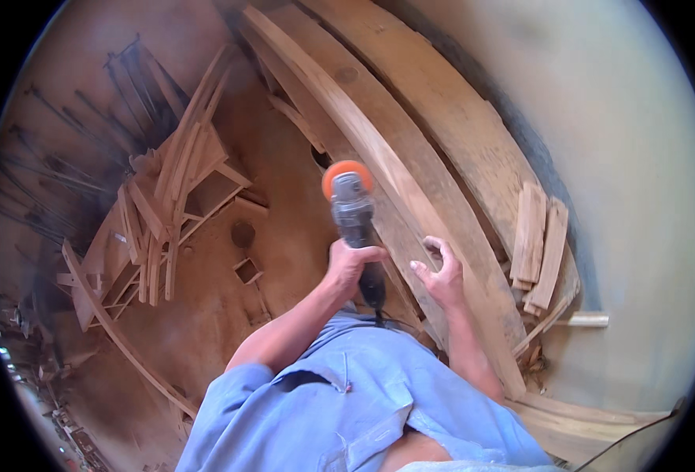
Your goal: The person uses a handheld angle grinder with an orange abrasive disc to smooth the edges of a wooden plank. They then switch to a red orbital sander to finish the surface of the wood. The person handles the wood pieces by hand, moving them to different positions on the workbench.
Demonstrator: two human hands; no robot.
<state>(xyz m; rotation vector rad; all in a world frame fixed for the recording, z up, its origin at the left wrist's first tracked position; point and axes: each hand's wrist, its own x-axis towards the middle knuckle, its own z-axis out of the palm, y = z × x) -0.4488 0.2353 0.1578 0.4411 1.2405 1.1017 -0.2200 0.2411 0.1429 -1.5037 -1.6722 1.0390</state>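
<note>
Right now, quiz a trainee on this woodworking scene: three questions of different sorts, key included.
1. True or false: the left hand grips the grey power sander with the orange disc.
2. What does the right hand rest on? A) the long curved wooden plank B) the pile of wooden scrap frames C) the pale wall
3. Fill in: short wooden offcuts lie stacked to the person's ____.

Key: 1 true; 2 A; 3 right.
</note>
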